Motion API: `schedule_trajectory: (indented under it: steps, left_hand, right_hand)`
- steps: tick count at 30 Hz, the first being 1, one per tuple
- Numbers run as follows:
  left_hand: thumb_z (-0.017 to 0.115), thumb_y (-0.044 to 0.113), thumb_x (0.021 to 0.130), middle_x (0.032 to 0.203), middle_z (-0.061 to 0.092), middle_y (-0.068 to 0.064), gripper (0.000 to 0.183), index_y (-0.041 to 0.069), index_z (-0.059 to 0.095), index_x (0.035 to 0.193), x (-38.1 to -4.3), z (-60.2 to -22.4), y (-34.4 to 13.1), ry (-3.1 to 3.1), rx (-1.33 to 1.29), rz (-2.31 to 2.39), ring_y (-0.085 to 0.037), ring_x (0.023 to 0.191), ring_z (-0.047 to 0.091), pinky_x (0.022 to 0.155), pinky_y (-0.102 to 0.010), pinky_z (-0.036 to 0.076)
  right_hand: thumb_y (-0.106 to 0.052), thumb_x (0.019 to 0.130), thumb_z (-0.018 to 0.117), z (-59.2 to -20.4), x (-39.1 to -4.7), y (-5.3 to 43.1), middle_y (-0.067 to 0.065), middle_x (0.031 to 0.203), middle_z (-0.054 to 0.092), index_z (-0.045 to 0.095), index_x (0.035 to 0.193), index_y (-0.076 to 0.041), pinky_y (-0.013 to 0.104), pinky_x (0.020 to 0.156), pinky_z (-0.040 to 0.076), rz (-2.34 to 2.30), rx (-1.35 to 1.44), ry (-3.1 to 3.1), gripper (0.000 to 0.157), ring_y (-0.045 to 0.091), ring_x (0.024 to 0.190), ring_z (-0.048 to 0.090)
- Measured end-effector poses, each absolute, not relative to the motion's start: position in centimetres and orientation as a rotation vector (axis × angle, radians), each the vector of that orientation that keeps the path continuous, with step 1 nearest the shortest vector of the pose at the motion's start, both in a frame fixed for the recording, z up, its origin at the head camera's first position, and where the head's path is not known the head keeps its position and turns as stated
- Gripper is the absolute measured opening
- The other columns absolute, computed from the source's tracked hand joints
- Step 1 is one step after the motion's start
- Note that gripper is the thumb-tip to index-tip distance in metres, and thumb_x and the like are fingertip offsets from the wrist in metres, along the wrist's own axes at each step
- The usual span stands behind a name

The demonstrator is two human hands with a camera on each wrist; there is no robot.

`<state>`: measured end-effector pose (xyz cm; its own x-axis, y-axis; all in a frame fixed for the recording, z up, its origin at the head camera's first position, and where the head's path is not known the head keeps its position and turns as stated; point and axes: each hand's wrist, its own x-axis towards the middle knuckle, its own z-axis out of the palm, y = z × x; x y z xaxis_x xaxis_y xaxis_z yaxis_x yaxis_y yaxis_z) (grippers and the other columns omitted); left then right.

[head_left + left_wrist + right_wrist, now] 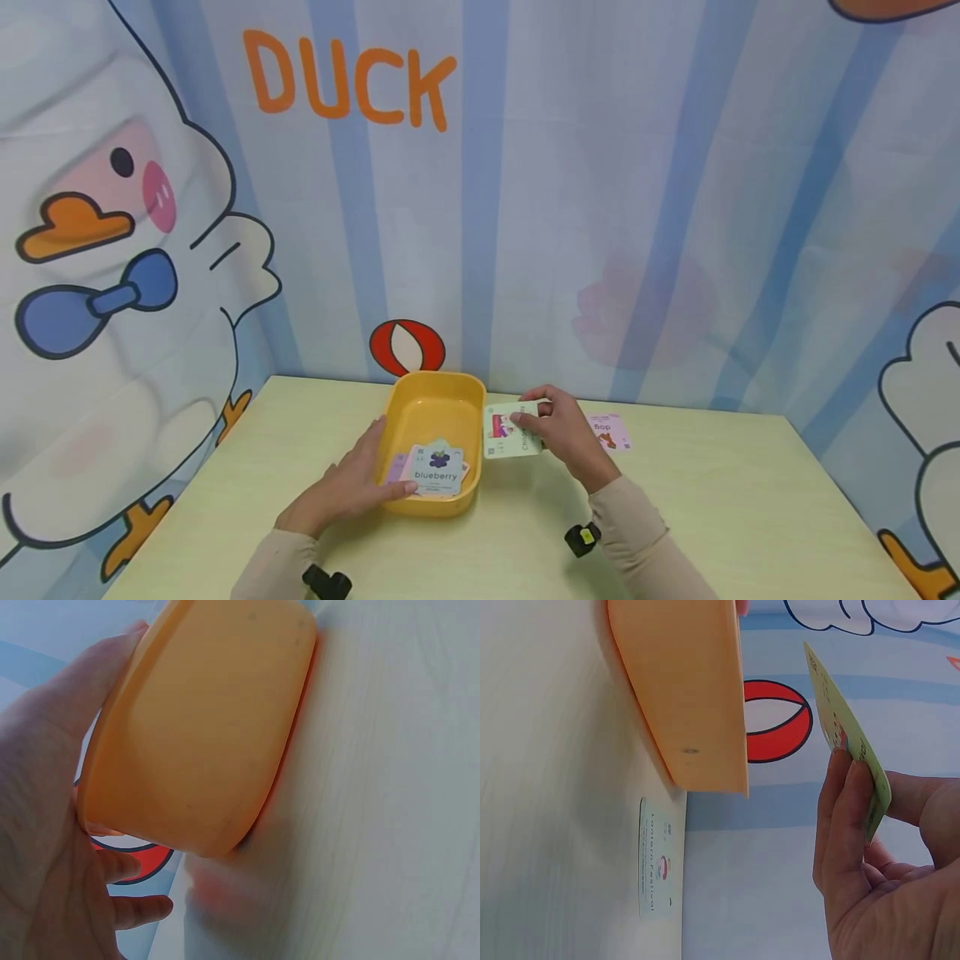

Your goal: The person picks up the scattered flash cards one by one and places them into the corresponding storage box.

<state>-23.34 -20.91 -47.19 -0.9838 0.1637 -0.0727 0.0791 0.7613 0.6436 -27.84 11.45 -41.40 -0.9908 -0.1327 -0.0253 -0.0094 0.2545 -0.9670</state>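
Observation:
A yellow plastic tray (431, 400) stands on the table. Inside its near end lie several cards, the blueberry card (438, 468) on top. My left hand (345, 483) rests at the tray's near left corner, fingers along the left side and thumb over the near rim. To the right of the tray, my right hand (562, 429) pinches a pale green picture card (500, 440) between thumb and fingers. That card is raised off the table beside the right rim; fingers cover part of its print.
A pink dog card (609, 433) lies beyond my right hand. The right wrist view shows a pale Lantern Festival card (656, 859) flat on the table (547, 825). A curtain (540, 208) with printed ducks hangs along the table's back edge.

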Motion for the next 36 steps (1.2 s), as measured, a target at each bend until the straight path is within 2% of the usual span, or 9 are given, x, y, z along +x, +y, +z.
schedule_trajectory:
  steps: [6,15,36]
  left_hand:
    - [0.074,0.067,0.077,0.170,0.015,-0.014,0.124,0.014,0.003,0.164,-23.4,-47.2,-21.0,2.838,0.200,1.023,-0.041,0.150,0.027,0.107,-0.083,0.018]
    - [0.074,0.067,0.078,0.170,0.015,-0.014,0.123,0.014,0.004,0.164,-23.4,-47.3,-21.0,2.835,0.211,1.041,-0.041,0.150,0.027,0.107,-0.083,0.018]
    - [0.075,0.066,0.078,0.170,0.015,-0.014,0.124,0.013,0.004,0.164,-23.4,-47.3,-21.0,2.837,0.222,1.058,-0.041,0.151,0.026,0.108,-0.082,0.017]
  right_hand:
    - [-0.011,0.093,0.074,-41.5,-27.8,10.8,0.013,0.095,0.069,0.062,0.119,-0.004,0.032,0.065,0.061,-1.854,-0.140,2.384,0.030,0.019,0.075,0.070]
    - [-0.013,0.093,0.075,-42.4,-27.7,9.9,0.011,0.090,0.066,0.062,0.117,-0.005,0.028,0.061,0.057,-1.806,-0.127,2.430,0.029,0.017,0.070,0.066]
    - [-0.013,0.092,0.076,-42.8,-27.8,8.2,0.013,0.096,0.069,0.061,0.115,-0.004,0.029,0.065,0.060,-1.804,-0.113,2.408,0.029,0.018,0.072,0.068]
